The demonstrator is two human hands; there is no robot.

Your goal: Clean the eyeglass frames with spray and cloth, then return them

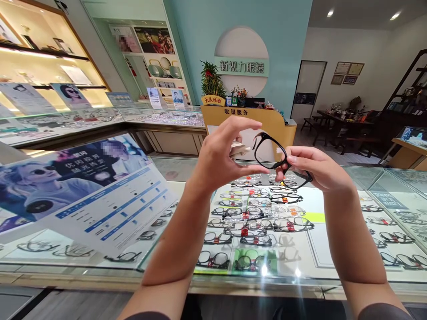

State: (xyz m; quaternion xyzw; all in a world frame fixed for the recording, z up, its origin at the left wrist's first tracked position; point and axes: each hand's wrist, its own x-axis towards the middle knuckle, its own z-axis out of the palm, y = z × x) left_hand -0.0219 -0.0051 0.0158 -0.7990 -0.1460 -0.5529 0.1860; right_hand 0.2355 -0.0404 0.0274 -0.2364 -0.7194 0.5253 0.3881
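My right hand (316, 168) pinches a pair of black-framed eyeglasses (286, 156) near the bridge, holding them tilted in the air above the counter. One lens faces my left hand (222, 153), whose thumb and index finger are spread apart around that lens, close to the rim. Its other fingers curl over a crumpled whitish cloth or tissue (239, 150); which of the two I cannot tell. Below both hands, rows of eyeglasses (245, 229) lie inside the glass display case (333, 276), many with red tags on them.
A large printed leaflet (110, 200) stands tilted on the glass at the left, near my left forearm. Farther back are a cashier desk (216, 116) with plants on it, lit wall shelves (43, 55) and more display cases. A dark wooden table (356, 122) stands at the back right.
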